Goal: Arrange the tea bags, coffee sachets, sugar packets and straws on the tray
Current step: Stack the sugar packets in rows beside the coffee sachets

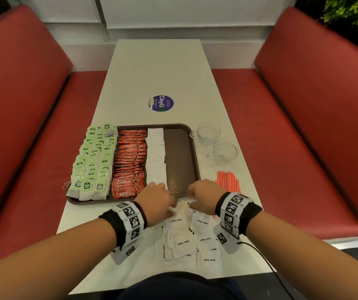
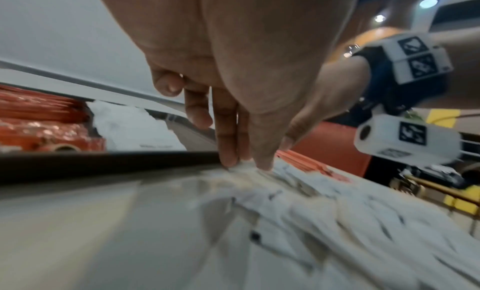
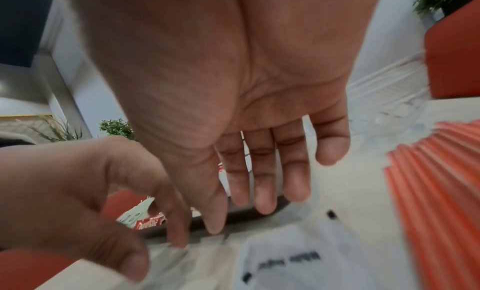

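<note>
A brown tray (image 1: 179, 152) holds rows of green tea bags (image 1: 93, 161), red coffee sachets (image 1: 130, 163) and a column of white sugar packets (image 1: 155, 154); its right strip is bare. Loose sugar packets (image 1: 186, 241) lie in a heap on the table in front of the tray. My left hand (image 1: 172, 207) is at the heap's far edge, and in the left wrist view its fingertips (image 2: 228, 161) and thumb pinch one packet (image 2: 244, 164). My right hand (image 1: 192, 202) hovers beside it with straight, spread fingers (image 3: 262, 191) and holds nothing. Orange straws (image 1: 227, 180) lie on the table right of the tray.
Two glass cups (image 1: 208, 133) (image 1: 224, 151) stand right of the tray, behind the straws. A round purple sticker (image 1: 160, 103) marks the white table (image 1: 156, 68) farther back. Red benches (image 1: 33, 126) flank both sides. A black cable (image 1: 266, 263) trails from my right wristband.
</note>
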Tool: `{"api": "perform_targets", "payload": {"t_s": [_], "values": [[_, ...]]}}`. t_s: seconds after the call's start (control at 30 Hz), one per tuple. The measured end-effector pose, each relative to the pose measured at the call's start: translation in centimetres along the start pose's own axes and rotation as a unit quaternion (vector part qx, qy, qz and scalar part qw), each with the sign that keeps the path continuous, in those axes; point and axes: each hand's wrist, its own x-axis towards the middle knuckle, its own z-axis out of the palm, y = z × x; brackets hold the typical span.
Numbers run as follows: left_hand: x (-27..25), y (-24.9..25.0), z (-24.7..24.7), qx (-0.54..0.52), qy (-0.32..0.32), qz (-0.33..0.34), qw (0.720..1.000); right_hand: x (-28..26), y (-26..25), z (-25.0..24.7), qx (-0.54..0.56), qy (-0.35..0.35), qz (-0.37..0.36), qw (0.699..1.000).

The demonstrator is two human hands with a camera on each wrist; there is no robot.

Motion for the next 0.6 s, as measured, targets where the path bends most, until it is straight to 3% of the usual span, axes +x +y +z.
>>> {"api": "perform_targets", "payload": {"t_s": [0.2,0.6], "values": [[0.2,2.0,2.1,-0.052,-0.049,0.008,0.997,-2.7,1.0,1.5,-0.011,-0.044,0.032,0.998],[0.3,2.2,1.5,-0.054,-0.036,-0.007,0.998,-3.6,1.0,3.3,0.024,-0.033,0.026,0.999]]}}
